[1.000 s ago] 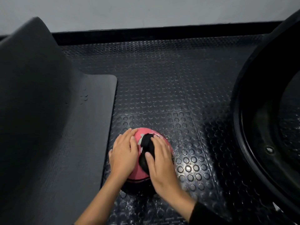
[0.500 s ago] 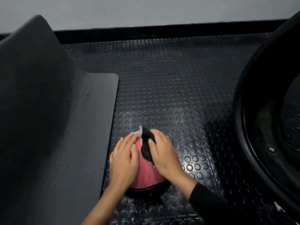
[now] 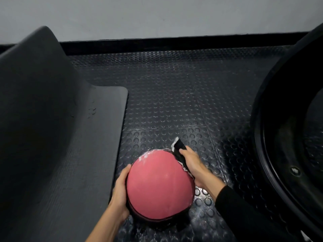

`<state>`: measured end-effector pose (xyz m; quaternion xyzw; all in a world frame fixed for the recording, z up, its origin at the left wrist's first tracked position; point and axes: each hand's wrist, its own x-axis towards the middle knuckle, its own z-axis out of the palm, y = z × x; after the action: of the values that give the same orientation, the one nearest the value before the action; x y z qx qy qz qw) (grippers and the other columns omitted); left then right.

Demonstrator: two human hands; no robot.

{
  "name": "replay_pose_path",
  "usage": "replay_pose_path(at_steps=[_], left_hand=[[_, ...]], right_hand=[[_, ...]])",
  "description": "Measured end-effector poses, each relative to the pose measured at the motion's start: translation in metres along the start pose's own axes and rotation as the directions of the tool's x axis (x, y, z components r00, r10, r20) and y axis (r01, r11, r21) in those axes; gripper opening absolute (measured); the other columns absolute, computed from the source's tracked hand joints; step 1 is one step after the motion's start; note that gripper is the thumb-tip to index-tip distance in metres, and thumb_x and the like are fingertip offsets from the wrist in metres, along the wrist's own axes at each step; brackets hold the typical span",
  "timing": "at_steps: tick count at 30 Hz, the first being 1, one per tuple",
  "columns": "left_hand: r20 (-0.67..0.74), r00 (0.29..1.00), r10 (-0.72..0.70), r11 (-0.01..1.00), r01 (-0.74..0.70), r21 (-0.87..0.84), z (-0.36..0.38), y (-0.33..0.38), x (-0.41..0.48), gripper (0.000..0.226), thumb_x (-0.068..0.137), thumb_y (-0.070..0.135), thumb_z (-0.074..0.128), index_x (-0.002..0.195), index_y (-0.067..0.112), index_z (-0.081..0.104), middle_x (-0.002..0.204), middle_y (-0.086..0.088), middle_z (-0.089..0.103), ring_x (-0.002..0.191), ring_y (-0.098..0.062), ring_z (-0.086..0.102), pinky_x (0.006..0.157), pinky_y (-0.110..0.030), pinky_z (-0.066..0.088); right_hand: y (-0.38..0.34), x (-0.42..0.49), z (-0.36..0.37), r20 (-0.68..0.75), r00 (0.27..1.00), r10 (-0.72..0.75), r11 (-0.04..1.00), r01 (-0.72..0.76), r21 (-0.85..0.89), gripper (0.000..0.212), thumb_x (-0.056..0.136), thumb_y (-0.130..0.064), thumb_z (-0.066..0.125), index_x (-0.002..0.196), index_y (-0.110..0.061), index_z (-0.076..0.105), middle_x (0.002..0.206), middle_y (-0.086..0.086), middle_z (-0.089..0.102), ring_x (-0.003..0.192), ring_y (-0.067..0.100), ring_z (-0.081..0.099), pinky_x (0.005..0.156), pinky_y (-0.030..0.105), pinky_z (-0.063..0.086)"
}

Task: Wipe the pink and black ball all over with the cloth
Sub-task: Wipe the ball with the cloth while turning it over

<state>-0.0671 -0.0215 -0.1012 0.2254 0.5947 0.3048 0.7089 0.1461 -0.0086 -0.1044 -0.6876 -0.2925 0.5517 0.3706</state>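
left hand (image 3: 120, 191) cups ball (image 3: 159, 186) beside mat (image 3: 97, 145) edge | right hand (image 3: 194, 165) pinches cloth (image 3: 180, 151) at ball's right

Gym-like room, studded rubber floor (image 3: 174, 102), black padded mat (image 3: 78, 172)

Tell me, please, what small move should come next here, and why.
Probably sweep the cloth leftward over the ball's far edge: whitish smears show there, the right hand holds the cloth to their right, and the left hand steadies the ball.

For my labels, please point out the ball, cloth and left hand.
ball (image 3: 157, 186), head view, pink top surface.
cloth (image 3: 178, 147), head view, black fold above the fingertip.
left hand (image 3: 120, 191), head view, back of hand.
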Motion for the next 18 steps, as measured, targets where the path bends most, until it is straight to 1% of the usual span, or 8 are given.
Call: replay_pose_path(at_steps=[3, 4, 7, 10, 13, 15, 16, 18], left_hand=[[0.001, 1.000, 0.027, 0.998, -0.027, -0.061, 0.006, 0.001, 0.002, 0.052, 0.090, 0.057, 0.041, 0.083, 0.020, 0.077, 0.092, -0.016, 0.074, 0.080, -0.036, 0.071, 0.074, -0.050, 0.054], [-0.010, 0.998, 0.055, 0.998, -0.056, -0.043, 0.009, 0.002, 0.000, 0.052, 0.089, 0.059, 0.043, 0.087, 0.019, 0.076, 0.093, -0.015, 0.073, 0.082, -0.035, 0.070, 0.073, -0.048, 0.054], [-0.038, 0.978, 0.203, 0.951, -0.188, 0.245, 0.014, 0.009, 0.006, 0.039, 0.087, 0.056, 0.051, 0.105, 0.023, 0.060, 0.111, -0.012, 0.062, 0.093, -0.024, 0.062, 0.080, -0.042, 0.050], [0.001, 0.962, 0.274, 0.793, -0.226, 0.565, 0.029, 0.023, 0.004, 0.030, 0.089, 0.046, 0.048, 0.117, 0.034, 0.049, 0.121, 0.002, 0.057, 0.102, -0.017, 0.055, 0.084, -0.037, 0.042], [0.036, 0.924, 0.380, 0.579, -0.268, 0.770, 0.053, 0.016, 0.002, 0.053, 0.086, 0.054, 0.033, 0.138, 0.045, 0.035, 0.148, 0.003, 0.038, 0.136, -0.023, 0.034, 0.110, -0.049, 0.029], [0.006, 0.868, 0.496, 0.543, -0.315, 0.778, 0.056, 0.002, -0.002, 0.061, 0.081, 0.061, 0.023, 0.138, 0.046, 0.038, 0.152, 0.007, 0.035, 0.141, -0.021, 0.026, 0.113, -0.054, 0.024], [0.006, 0.846, 0.533, 0.538, -0.344, 0.770, 0.053, -0.001, -0.003, 0.062, 0.080, 0.062, 0.023, 0.138, 0.045, 0.040, 0.150, 0.009, 0.037, 0.141, -0.017, 0.028, 0.113, -0.052, 0.026], [0.004, 0.824, 0.566, 0.536, -0.372, 0.758, 0.046, -0.003, -0.004, 0.060, 0.081, 0.059, 0.026, 0.137, 0.043, 0.043, 0.148, 0.012, 0.040, 0.138, -0.012, 0.032, 0.112, -0.047, 0.030]], right_hand=[[-0.021, -0.013, -0.005, -0.035, 0.990, -0.135, 0.989, 0.133, -0.067, 0.021, 0.093, -0.033, 0.043, 0.091, -0.029, 0.063, 0.089, -0.001, 0.069, 0.079, 0.019, 0.064, 0.070, 0.034, 0.044], [-0.026, -0.018, -0.006, -0.031, 0.984, -0.175, 0.980, 0.171, -0.104, 0.020, 0.094, -0.034, 0.042, 0.094, -0.030, 0.061, 0.091, -0.001, 0.069, 0.081, 0.019, 0.064, 0.070, 0.034, 0.045], [-0.020, -0.032, -0.007, -0.057, 0.953, -0.299, 0.906, 0.265, -0.329, 0.018, 0.096, -0.033, 0.041, 0.108, -0.036, 0.054, 0.107, -0.005, 0.060, 0.094, 0.017, 0.058, 0.068, 0.028, 0.042], [-0.002, -0.047, -0.007, -0.092, 0.918, -0.386, 0.859, 0.321, -0.399, 0.029, 0.098, -0.032, 0.040, 0.126, -0.034, 0.047, 0.120, -0.007, 0.052, 0.099, 0.007, 0.050, 0.070, 0.018, 0.036], [0.015, -0.061, -0.002, -0.133, 0.899, -0.417, 0.830, 0.317, -0.458, 0.038, 0.098, -0.039, 0.034, 0.135, -0.032, 0.041, 0.133, -0.009, 0.048, 0.113, 0.008, 0.046, 0.093, 0.030, 0.039], [0.022, -0.070, 0.004, -0.127, 0.876, -0.466, 0.734, 0.302, -0.608, 0.050, 0.094, -0.052, 0.021, 0.139, -0.034, 0.036, 0.144, -0.015, 0.039, 0.138, 0.014, 0.029, 0.116, 0.048, 0.018], [0.024, -0.073, 0.010, -0.097, 0.860, -0.502, 0.685, 0.326, -0.652, 0.056, 0.092, -0.054, 0.015, 0.141, -0.033, 0.034, 0.148, -0.017, 0.034, 0.145, 0.012, 0.013, 0.119, 0.047, 0.004], [0.021, -0.073, 0.017, 0.016, 0.820, -0.572, 0.625, 0.449, -0.638, 0.054, 0.094, -0.047, 0.020, 0.142, -0.027, 0.037, 0.149, -0.015, 0.031, 0.144, 0.007, 0.005, 0.119, 0.036, 0.001]])
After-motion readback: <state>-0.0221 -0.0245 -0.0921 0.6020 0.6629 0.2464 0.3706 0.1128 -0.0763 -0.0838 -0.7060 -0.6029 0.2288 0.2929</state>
